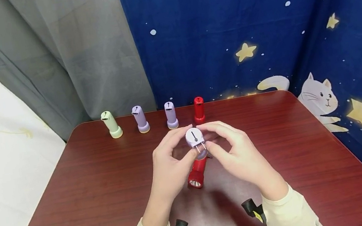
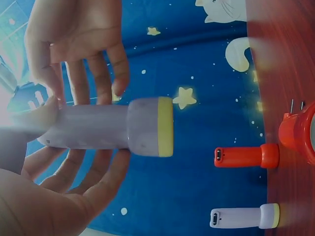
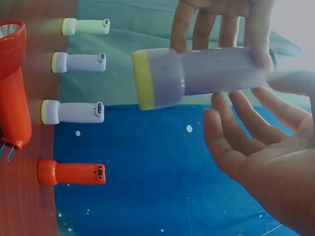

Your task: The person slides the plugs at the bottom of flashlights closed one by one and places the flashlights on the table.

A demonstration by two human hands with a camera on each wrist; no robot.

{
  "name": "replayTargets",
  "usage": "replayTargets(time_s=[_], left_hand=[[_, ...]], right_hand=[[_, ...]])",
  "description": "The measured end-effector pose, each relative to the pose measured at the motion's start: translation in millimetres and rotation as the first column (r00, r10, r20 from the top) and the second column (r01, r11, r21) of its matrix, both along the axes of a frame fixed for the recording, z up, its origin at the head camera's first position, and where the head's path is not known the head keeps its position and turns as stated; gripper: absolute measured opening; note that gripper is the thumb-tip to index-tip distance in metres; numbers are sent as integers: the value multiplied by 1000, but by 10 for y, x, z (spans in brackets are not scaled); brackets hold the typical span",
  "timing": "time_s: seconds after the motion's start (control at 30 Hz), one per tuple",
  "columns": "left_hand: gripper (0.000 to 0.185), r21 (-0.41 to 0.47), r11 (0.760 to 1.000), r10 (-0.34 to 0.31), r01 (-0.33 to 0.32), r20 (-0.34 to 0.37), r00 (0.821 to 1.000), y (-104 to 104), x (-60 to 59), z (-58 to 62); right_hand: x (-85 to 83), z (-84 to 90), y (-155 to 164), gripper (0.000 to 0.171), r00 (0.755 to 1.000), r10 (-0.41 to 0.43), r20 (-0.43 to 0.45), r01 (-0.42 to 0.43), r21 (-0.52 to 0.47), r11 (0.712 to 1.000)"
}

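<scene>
A lavender flashlight [image 1: 194,137] with a yellow rim is held upright between both hands, its lens end down. Two metal plug prongs stick out near its tail, towards the person. My left hand [image 1: 172,159] holds it from the left, with the thumb [image 2: 39,120] on the tail end and the fingers round the far side. From the right, my right hand [image 1: 237,153] holds the same body with thumb and fingers. Below the hands, a red flashlight [image 1: 197,173] lies on the table, lens towards the person; its prongs show in the right wrist view.
Along the table's [image 1: 109,194] back edge stand a pale green flashlight [image 1: 111,124], a lavender flashlight [image 1: 141,119], another lavender flashlight [image 1: 171,115] and a red flashlight [image 1: 199,110]. Behind them hang a grey curtain [image 1: 101,50] and a blue star-patterned curtain [image 1: 197,36].
</scene>
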State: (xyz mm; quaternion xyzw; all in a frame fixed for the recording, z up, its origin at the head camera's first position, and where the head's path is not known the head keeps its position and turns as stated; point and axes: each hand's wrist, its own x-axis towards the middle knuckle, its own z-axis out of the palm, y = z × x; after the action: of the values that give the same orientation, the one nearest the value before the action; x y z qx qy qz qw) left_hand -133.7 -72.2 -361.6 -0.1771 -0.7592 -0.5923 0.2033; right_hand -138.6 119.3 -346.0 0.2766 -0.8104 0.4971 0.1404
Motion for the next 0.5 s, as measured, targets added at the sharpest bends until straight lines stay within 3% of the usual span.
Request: replayTargets(time_s=[0.3, 0.5], left_hand=[[52, 91, 994, -62, 56, 65, 996, -12, 10, 1], [65, 146, 979, -162, 139, 157, 974, -39, 8, 29]], right_hand=[[-7, -16, 32, 48, 997, 18, 72, -20, 15, 1000], [-22, -30, 15, 50, 989, 30, 145, -33, 17, 999]])
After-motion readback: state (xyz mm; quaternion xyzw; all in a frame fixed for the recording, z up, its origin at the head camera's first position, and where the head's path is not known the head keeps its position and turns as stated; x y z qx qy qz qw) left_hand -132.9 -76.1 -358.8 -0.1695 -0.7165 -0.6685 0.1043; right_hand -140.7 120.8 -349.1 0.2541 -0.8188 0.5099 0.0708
